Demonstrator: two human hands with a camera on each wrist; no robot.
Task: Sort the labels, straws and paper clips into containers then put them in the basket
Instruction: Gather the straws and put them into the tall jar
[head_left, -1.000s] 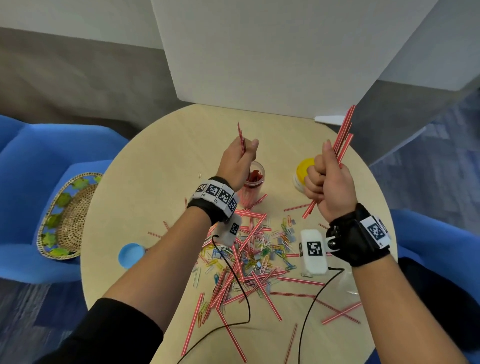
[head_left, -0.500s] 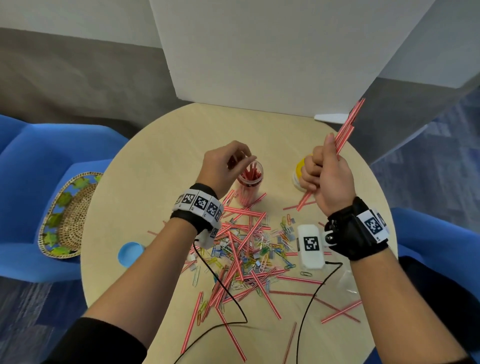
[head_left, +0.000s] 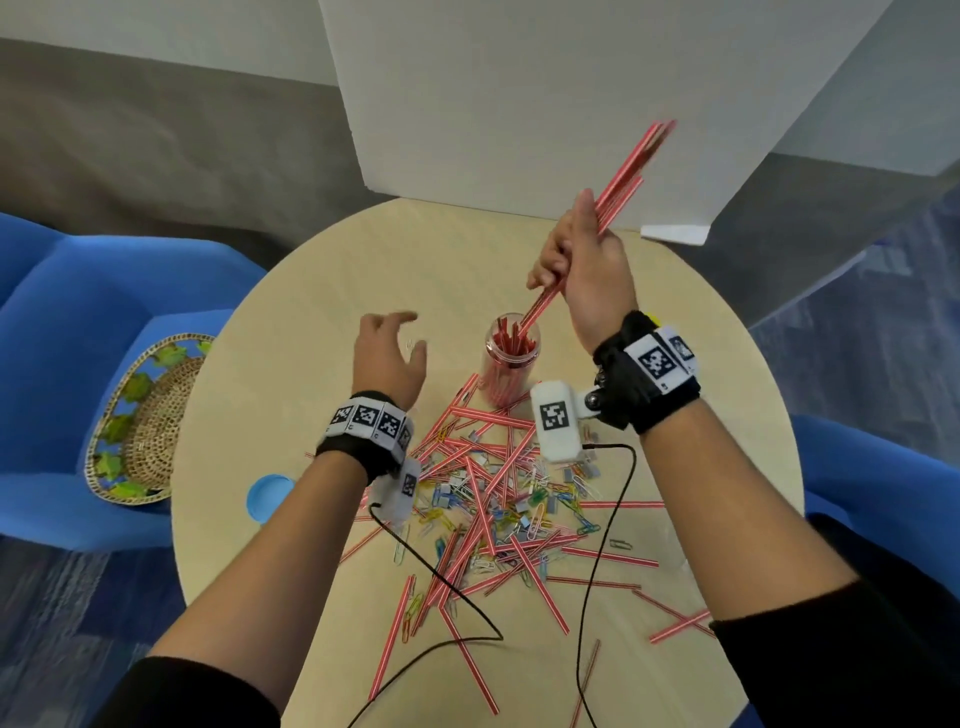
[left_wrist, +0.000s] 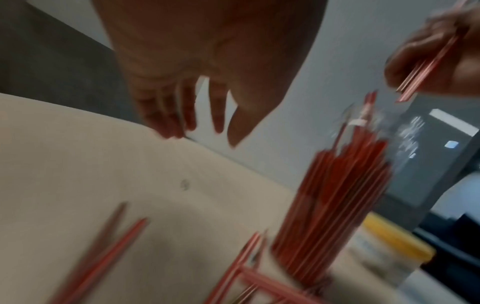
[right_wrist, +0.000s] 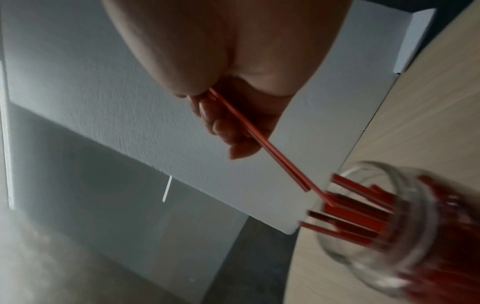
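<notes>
I see the round pale wooden table (head_left: 322, 291) carrying everything except the oval woven basket with green and blue trim (head_left: 140, 421), which sits on a blue chair off the table's left edge, well apart from the work; I judge it waits there for the filled containers.

A loose heap of red-and-white striped paper straws, coloured paper clips and small grey labels (head_left: 498, 493) covers the table's middle and near edge, so the sorting is far from finished.

The clear plastic jar (head_left: 511, 358) stands upright just beyond the heap, near the table's centre, already holding many straws on end. Upright and open-topped, it lets more straws drop in endwise.

My right hand (head_left: 582, 275) is closed in a fist around a bundle of striped straws (head_left: 623, 182), tilted so the lower ends point into the jar's mouth; the right wrist view shows 1 end touching the straws already inside. Gripping mid-length keeps the bundle together while I aim.

My left hand (head_left: 387, 358) hovers to the jar's left, fingers spread and relaxed, holding nothing, near enough to steady the jar.

A round blue lid (head_left: 267, 496) lies near the table's left edge. A yellow-lidded container (left_wrist: 397, 244) sits just behind the jar, seen from the left wrist.
</notes>
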